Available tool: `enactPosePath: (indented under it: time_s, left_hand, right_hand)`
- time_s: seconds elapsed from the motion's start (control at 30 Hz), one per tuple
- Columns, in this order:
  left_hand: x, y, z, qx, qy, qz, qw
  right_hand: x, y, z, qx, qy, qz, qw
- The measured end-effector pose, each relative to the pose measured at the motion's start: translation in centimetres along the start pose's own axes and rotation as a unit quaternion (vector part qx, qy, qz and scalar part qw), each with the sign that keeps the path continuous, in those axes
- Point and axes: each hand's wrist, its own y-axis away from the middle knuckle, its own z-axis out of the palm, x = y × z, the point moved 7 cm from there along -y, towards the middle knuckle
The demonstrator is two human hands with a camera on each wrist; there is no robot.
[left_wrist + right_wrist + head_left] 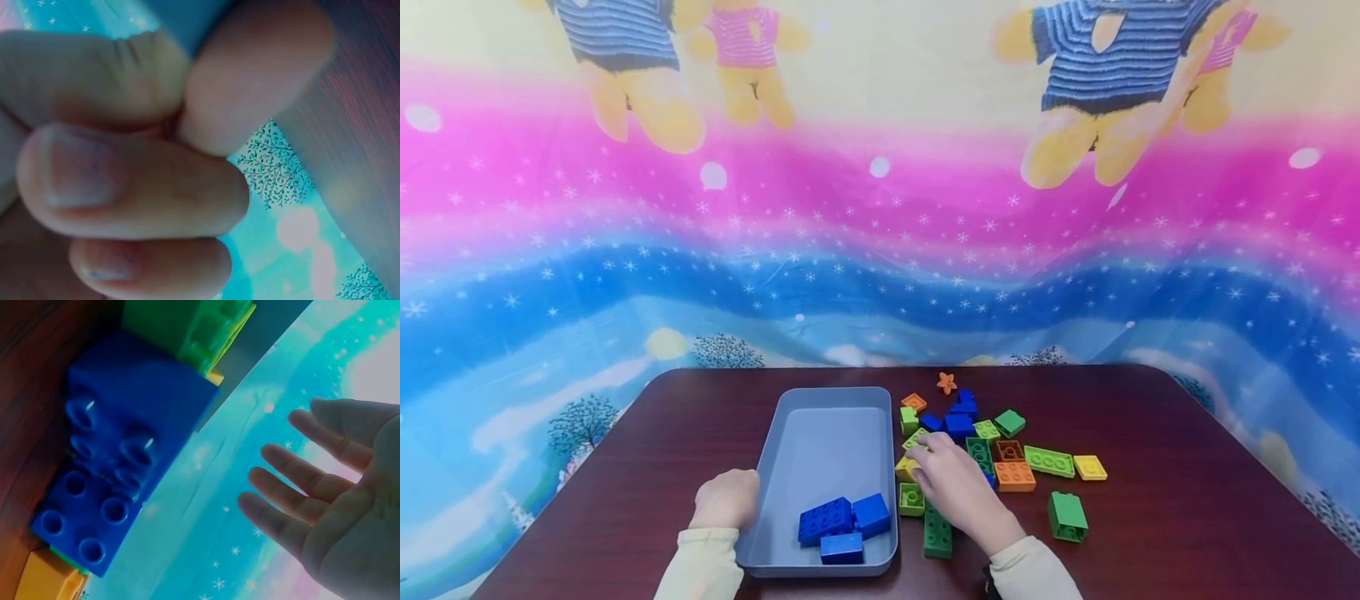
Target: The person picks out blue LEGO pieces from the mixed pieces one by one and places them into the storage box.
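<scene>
At the left side of a grey-blue plastic tray, my left hand grips the wall. In the left wrist view its thumb and curled fingers pinch the tray's rim. Three blue toy bricks lie at the near end of the tray. My right hand hovers over the loose bricks to the right of the tray, holding nothing. In the right wrist view, its fingers are extended and apart from the blue bricks in front of it. A green brick adjoins these.
Several loose bricks spread right of the tray, among them an orange brick, a light green plate, a yellow piece and a green brick. An orange flower piece lies near the table's back edge, before a patterned cloth.
</scene>
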Motion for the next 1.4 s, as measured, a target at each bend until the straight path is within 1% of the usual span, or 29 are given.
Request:
enactPosePath:
  time_s: [0.27,0.37,0.5,0.7,0.9,1.07,1.2,1.4]
  left_hand:
    - [0.1,0.1,0.0,-0.004,-0.002,0.000,1.0000]
    - [0.1,0.1,0.0,-0.005,-0.002,-0.001,1.0000]
    - [0.1,0.1,0.2,-0.011,-0.001,-0.003,0.9999]
    - [0.1,0.0,0.2,-0.009,-0.003,-0.002,1.0000]
    - [0.1,0.0,0.1,-0.014,0.001,-0.004,0.9999]
    - [0.0,0.1,0.1,-0.014,0.001,-0.006,0.9999]
    - [0.1,0.1,0.1,-0.015,-0.001,-0.008,0.9999]
    - [0.0,0.0,0.3,-0.022,0.002,-0.009,0.9997]
  right_hand:
    - [1.5,0.3,-0.1,-0.009,-0.006,0.049,0.999]
    - [2.1,0.5,0.2,-0.029,-0.013,0.074,0.997]
    - [2.6,0.8,0.8,-0.068,-0.020,0.096,0.993]
    - [2.9,0.8,1.5,-0.104,-0.028,0.110,0.988]
    - [3.4,0.9,1.9,-0.126,-0.034,0.118,0.984]
    - [3.5,1.0,1.9,-0.131,-0.035,0.119,0.984]
    - [3.6,1.0,1.9,-0.131,-0.039,0.128,0.982]
    - [3.5,1.1,2.0,-0.131,-0.040,0.135,0.981]
